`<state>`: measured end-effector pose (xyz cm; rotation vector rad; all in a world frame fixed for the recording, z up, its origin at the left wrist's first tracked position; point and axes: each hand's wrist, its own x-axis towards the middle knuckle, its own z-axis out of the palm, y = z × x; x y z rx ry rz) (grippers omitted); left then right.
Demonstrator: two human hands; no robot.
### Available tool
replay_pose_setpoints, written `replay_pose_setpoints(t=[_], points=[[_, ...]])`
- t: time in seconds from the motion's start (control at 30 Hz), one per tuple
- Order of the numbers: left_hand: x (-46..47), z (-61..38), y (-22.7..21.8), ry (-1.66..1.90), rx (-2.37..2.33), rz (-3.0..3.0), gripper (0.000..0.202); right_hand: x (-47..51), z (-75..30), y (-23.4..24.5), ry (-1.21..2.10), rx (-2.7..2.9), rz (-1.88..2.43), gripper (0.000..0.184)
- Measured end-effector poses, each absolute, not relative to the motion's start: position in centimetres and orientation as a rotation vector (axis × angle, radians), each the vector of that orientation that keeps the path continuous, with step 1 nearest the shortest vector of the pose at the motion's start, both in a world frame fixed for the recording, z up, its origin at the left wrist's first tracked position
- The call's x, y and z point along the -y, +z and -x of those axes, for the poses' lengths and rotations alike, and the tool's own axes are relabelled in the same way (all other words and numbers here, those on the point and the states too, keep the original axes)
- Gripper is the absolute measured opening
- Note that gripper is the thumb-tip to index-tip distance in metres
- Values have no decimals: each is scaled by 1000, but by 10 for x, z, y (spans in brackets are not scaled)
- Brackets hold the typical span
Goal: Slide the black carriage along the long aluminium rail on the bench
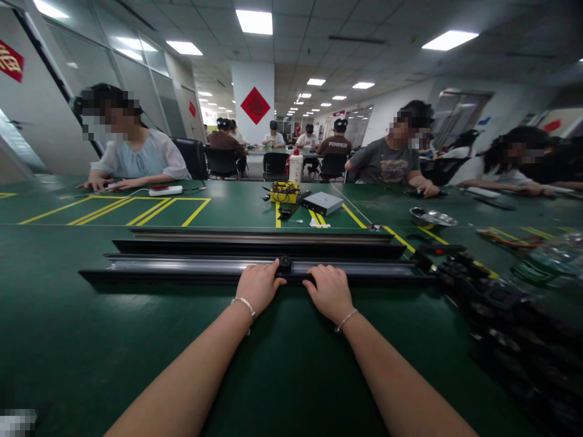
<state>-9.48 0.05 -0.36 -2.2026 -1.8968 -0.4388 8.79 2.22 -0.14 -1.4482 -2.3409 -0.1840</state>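
Observation:
A long black channel rail (182, 267) with a shiny inner face lies crosswise on the green table in front of me. A small black block (285, 264) sits in its channel near the middle. My left hand (259, 286) is closed over the rail just left of the block, index fingertip against the block and thumb along the near edge. To the right of the block, my right hand (330, 292) grips the same rail, thumb on its near edge. The fingers' far ends are hidden behind the rail. Behind it lie another black rail (182, 246) and a thinner strip (255, 237).
Many small black parts (496, 303) are heaped at right beside a plastic bottle (551, 264). Farther back are a metal bowl (432, 217), a grey box (322, 203), a yellow container (285, 192) with cables and a white bottle (296, 165). Co-workers sit across the table.

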Motion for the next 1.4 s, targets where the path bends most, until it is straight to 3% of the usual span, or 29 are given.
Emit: replay_pose_setpoints(t=[1.4], points=[[-3, 93, -3, -465, 1900, 2235, 44, -23, -88, -2, -161, 2331, 1449, 21]])
